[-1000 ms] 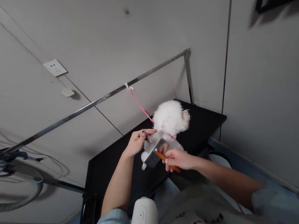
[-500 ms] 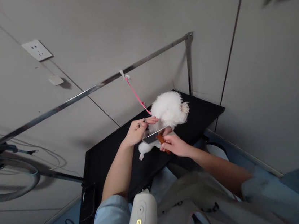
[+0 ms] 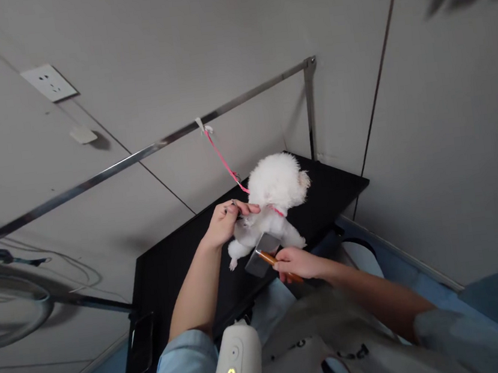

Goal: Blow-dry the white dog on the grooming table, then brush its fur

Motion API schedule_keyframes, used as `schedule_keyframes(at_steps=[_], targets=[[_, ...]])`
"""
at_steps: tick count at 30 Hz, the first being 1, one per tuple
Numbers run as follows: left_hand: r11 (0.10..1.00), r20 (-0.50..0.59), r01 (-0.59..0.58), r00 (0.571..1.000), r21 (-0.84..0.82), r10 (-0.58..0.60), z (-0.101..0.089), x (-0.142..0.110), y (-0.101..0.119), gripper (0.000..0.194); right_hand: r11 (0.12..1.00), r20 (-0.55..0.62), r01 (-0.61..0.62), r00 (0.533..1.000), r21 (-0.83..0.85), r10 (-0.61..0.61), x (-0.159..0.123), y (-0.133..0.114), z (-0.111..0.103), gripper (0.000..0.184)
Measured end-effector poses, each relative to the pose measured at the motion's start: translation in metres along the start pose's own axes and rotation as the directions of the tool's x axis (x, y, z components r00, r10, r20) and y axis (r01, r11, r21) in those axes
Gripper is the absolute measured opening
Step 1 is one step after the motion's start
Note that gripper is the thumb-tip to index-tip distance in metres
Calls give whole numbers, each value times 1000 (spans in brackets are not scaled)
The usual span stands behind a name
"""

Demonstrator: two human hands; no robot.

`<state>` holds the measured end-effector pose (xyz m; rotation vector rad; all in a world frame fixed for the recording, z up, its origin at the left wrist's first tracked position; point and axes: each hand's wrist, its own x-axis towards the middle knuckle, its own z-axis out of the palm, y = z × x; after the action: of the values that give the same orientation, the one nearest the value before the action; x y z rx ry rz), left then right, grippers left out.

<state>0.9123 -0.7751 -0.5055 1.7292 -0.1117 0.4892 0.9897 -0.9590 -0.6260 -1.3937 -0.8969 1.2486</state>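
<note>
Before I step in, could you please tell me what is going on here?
A person is handling a fluffy white dog on a black table. The right hand grips an orange-handled slicker brush, its head by the dog's near side; whether they touch is unclear. The left hand lies at the dog's back. A pink lead runs from the dog to the metal bar.
</note>
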Motion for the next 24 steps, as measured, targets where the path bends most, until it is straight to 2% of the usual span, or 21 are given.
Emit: schedule_keyframes(at_steps=[3, 4, 5, 7, 9, 12, 14, 17, 19, 21, 23, 24], targets=[[998, -52, -48, 998, -43, 45, 1, -3, 1, 62, 978, -89, 200, 975, -63, -205, 0, -10, -6, 21], [997, -78, -61, 995, -53, 57, 1, -5, 1, 63, 973, -122, 205, 968, -110, -218, 0, -13, -8, 19], [996, -100, -68, 993, -61, 61, 1, -6, 1, 63, 973, -131, 161, 974, -164, -183, 0, -15, -8, 19], [995, -120, -66, 991, -70, 57, 1, -10, 2, 64, 964, -94, 10, 995, -266, -36, -1, -17, -6, 24], [995, -115, -59, 992, -75, 50, 2, -15, 3, 63, 946, -35, -21, 999, -322, 10, -3, -20, -4, 26], [992, -174, -90, 982, -88, 73, 6, -20, 6, 65, 897, -46, 170, 977, -409, -207, -7, -35, -8, 23], [985, -281, -132, 955, -111, 97, 9, -22, 9, 66, 804, -115, 202, 942, -559, -316, -11, -46, -17, 25], [979, -388, -164, 916, -123, 105, 13, -23, 11, 67, 677, -211, 46, 933, -734, -292, -19, -57, -26, 33], [979, -383, -178, 915, -101, 127, 15, -24, 11, 65, 677, -212, 33, 938, -735, -276, -23, -60, -24, 35], [974, -394, -219, 902, -59, 179, 18, -26, 10, 63, 711, -146, 134, 937, -691, -319, -21, -62, -19, 33], [967, -467, -255, 856, -12, 220, 19, -30, 9, 62, 706, -111, 190, 927, -682, -357, -18, -63, -17, 31], [966, -510, -258, 830, 9, 227, 20, -32, 9, 62, 691, -125, 164, 929, -704, -347, -17, -62, -17, 31]])
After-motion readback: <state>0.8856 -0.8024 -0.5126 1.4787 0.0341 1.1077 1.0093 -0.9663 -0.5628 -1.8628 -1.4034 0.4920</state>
